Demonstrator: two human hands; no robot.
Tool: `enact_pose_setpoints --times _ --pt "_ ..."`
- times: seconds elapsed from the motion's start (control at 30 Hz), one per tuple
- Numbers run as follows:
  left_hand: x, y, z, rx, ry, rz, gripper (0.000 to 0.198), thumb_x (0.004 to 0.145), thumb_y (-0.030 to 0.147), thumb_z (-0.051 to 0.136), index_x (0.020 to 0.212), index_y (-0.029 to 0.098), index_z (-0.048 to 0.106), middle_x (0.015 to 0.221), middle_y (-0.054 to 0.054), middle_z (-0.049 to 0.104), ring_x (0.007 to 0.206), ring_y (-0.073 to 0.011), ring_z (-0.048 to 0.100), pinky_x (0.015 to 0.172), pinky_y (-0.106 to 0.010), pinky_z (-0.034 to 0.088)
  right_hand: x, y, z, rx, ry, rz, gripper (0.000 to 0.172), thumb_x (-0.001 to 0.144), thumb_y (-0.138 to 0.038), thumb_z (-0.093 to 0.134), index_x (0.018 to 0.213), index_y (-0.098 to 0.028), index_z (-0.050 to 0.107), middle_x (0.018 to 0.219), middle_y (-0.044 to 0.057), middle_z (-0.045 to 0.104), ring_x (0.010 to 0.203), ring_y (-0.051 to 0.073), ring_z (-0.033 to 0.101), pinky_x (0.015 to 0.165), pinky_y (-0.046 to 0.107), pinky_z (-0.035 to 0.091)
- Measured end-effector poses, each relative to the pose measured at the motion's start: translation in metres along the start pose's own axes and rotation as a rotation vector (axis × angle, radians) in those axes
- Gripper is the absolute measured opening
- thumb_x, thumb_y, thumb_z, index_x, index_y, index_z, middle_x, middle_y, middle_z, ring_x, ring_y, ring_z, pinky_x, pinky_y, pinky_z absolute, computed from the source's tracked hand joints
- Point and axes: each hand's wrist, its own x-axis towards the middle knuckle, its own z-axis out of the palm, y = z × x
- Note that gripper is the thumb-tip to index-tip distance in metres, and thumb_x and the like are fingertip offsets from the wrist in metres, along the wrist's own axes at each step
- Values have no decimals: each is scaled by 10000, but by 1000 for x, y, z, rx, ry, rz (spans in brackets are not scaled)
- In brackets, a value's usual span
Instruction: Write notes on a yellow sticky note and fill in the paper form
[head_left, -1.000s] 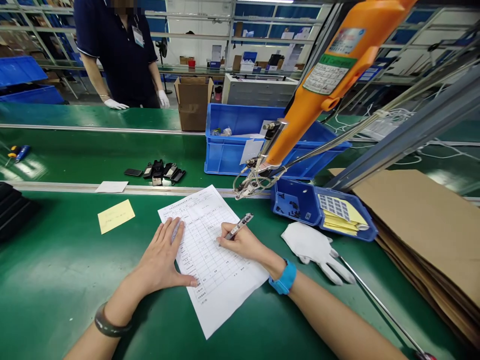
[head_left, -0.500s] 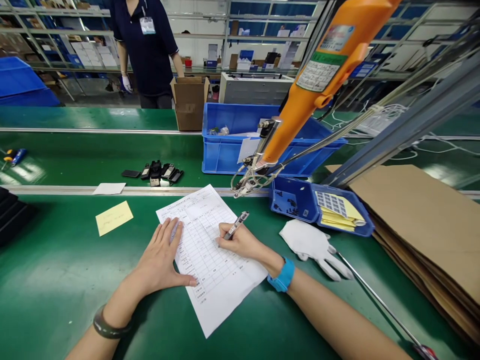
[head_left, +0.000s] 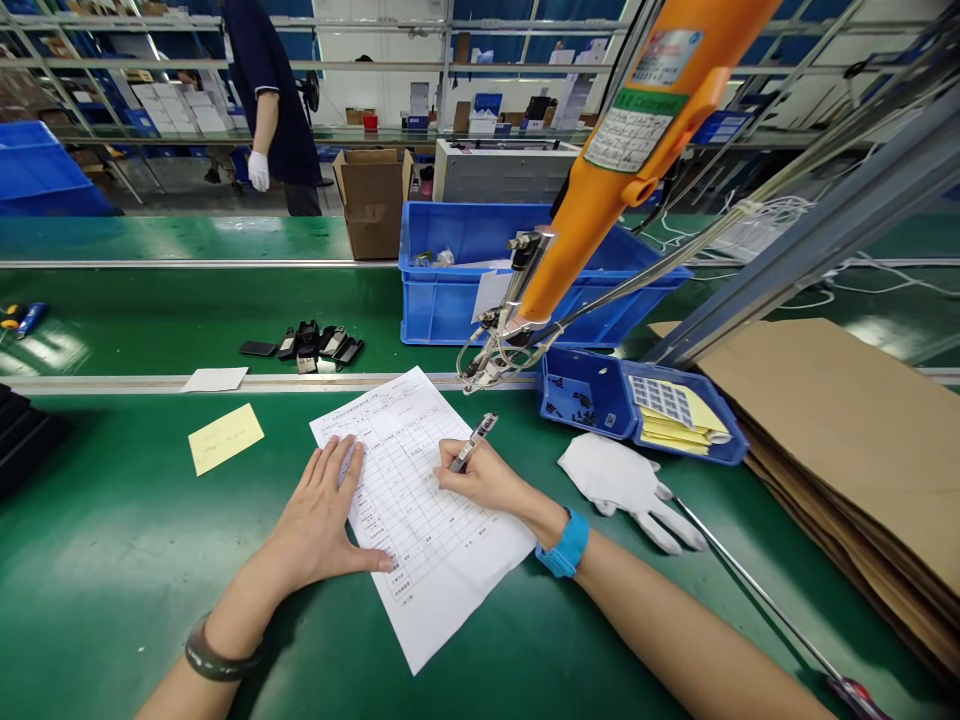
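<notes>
A printed form [head_left: 442, 590] with a grid of boxes lies at a slant on the green bench. My left hand [head_left: 322, 520] rests flat on its left edge, thumb and fingers spread. A pen [head_left: 474, 444] is gripped in my right hand [head_left: 484, 475], which rests on the right half of the form. The pen's tip is hidden behind my fingers. Left of the form lies a yellow note [head_left: 226, 438], with a white slip [head_left: 215, 380] just beyond it. To the right of my right hand is a white glove [head_left: 626, 488].
An orange tool [head_left: 600, 180] hangs over the bench before a blue crate [head_left: 450, 305]. Blue bins [head_left: 589, 395], a long metal rod [head_left: 757, 592] and cardboard sheets [head_left: 832, 400] lie right. Black parts [head_left: 307, 343] sit beyond the rail. A person [head_left: 270, 110] stands behind an open carton [head_left: 375, 205].
The person at the back has turned sideways and moved left. My left hand stays on the form, and my right hand with the pen has barely moved.
</notes>
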Motion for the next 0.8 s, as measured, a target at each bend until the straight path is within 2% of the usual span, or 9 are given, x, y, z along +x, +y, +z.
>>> enact_pose_setpoints --times 0.27,0.43,0.8 --pt "0 -1 0 22 -11 16 1383 636 881 574 1555 108 -113 1596 -306 140 1462 -486 133 1150 -643 193 1 1 0 -11 11 -5 244 727 -236 543 581 -232 347 534 -83 316 526 104 273 515 265 217" --pt "0 0 -2 44 -31 9 1365 657 886 544 1548 112 -143 1598 -305 124 1468 -476 121 1153 -637 199 0 1 0 -13 -3 -7 257 724 -222 534 586 -234 318 543 -83 311 537 106 277 527 266 228" --pt "0 -1 0 18 0 12 1370 639 899 544 1559 116 -103 1601 -293 138 1462 -483 142 1152 -639 198 0 1 0 -22 0 -12 255 715 -208 522 582 -232 305 547 -81 311 542 104 279 531 267 224"
